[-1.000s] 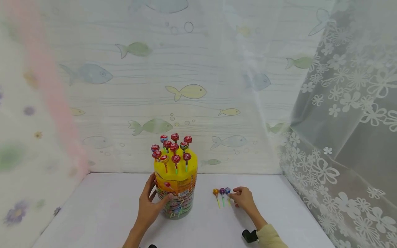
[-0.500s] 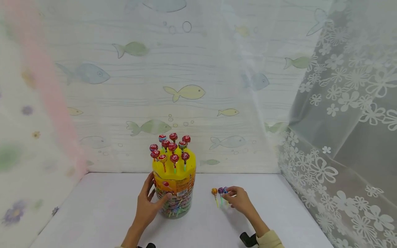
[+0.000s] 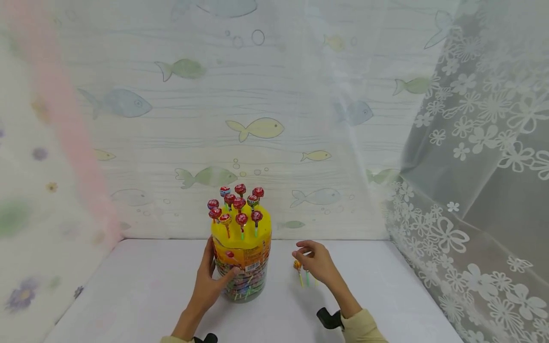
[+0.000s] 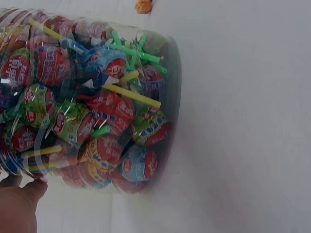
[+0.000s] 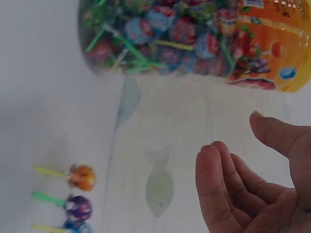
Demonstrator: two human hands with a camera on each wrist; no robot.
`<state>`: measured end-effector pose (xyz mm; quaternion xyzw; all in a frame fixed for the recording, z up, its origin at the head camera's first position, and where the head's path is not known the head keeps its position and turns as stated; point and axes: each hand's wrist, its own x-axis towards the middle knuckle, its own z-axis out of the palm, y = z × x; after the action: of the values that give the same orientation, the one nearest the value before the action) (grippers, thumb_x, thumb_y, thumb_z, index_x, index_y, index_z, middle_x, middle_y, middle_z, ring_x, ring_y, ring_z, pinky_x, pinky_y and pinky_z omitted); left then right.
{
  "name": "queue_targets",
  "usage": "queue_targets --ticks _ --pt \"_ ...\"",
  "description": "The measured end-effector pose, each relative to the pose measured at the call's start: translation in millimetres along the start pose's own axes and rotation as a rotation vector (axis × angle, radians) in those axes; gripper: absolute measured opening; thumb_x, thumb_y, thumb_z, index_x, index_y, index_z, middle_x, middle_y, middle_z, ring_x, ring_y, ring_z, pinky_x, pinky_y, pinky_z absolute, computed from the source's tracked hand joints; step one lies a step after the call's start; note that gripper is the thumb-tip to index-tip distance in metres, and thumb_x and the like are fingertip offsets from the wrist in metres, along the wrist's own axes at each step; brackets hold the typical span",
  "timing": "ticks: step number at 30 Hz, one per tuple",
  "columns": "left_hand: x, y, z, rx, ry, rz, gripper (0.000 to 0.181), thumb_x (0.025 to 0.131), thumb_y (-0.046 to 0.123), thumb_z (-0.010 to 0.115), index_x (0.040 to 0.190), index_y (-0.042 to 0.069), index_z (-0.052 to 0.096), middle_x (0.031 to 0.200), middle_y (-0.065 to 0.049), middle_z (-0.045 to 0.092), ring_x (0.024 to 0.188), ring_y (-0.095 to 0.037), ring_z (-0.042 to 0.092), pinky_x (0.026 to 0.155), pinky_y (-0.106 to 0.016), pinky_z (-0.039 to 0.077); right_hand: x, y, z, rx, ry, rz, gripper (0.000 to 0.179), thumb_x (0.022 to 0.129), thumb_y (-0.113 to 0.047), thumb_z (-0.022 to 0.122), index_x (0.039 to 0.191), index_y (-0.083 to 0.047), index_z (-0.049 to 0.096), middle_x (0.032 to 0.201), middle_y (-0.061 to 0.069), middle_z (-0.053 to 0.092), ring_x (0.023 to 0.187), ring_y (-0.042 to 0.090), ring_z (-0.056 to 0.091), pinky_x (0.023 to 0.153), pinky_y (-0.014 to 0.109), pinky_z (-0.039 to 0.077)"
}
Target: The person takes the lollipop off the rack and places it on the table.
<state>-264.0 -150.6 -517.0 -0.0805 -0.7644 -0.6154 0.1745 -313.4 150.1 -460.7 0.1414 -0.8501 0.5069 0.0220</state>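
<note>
Fingers of our left hand wrap the jar in the head view, likely steadying it. Left wrist: sweets fill it. Right wrist: our right hand, fingers apart, holds nothing; three lollipops lie right of the jar.

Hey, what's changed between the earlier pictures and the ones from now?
The bare right hand moved left and up in the head view, toward the clear, yellow-topped plastic jar, and holds nothing. The bare left hand still grips the jar. The three round lollipops in orange, purple and blue wrappers remain on the white table.
</note>
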Motion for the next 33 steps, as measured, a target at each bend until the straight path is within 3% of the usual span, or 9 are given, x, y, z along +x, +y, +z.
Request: queue_targets --ticks 5,13,19,26,33 --pt "1.3 1.2 2.4 -0.013 0.008 -0.05 0.101 0.093 0.024 0.076 0.165 0.03 0.005 0.172 -0.006 0.01 0.158 -0.034 0.01 0.122 -0.066 0.015 4.5 -21 3 0.033 0.02 -0.052 0.032 0.096 -0.019 0.07 0.122 0.0 0.068 0.1 0.01 0.071 0.081 0.019 0.068 0.064 0.029 0.061" --pt "3.1 -0.2 0.9 -0.009 0.021 -0.043 0.1 0.092 0.024 0.077 0.164 0.032 0.009 0.171 -0.006 0.014 0.157 -0.036 0.013 0.119 -0.07 0.016 7.9 -53 8 0.17 0.101 -0.189 0.025 0.098 -0.014 0.068 0.12 -0.003 0.069 0.1 0.012 0.069 0.085 0.025 0.067 0.07 0.028 0.063" --pt "1.8 -2.6 0.3 -0.006 0.035 -0.044 0.1 0.091 0.023 0.078 0.165 0.03 0.01 0.171 -0.006 0.015 0.157 -0.036 0.015 0.12 -0.07 0.017 3.2 -77 11 0.234 0.129 -0.267 0.022 0.099 -0.015 0.067 0.12 -0.007 0.069 0.102 0.011 0.069 0.089 0.02 0.067 0.075 0.026 0.062" --pt "1.8 -1.9 1.0 -0.015 0.04 -0.062 0.101 0.091 0.023 0.078 0.165 0.027 0.009 0.171 -0.008 0.014 0.157 -0.036 0.014 0.12 -0.069 0.017 -3.2 -97 18 0.267 0.159 -0.425 0.021 0.098 -0.01 0.067 0.119 -0.005 0.07 0.106 0.014 0.071 0.095 0.017 0.067 0.081 0.027 0.062" --pt "2.3 -2.2 3.6 -0.014 0.036 -0.052 0.099 0.092 0.023 0.077 0.165 0.027 0.01 0.171 -0.008 0.015 0.157 -0.038 0.015 0.119 -0.07 0.017 -6.4 -111 29 0.311 0.169 -0.442 0.034 0.096 -0.009 0.07 0.128 0.0 0.065 0.12 0.014 0.069 0.11 0.029 0.066 0.094 0.027 0.058"
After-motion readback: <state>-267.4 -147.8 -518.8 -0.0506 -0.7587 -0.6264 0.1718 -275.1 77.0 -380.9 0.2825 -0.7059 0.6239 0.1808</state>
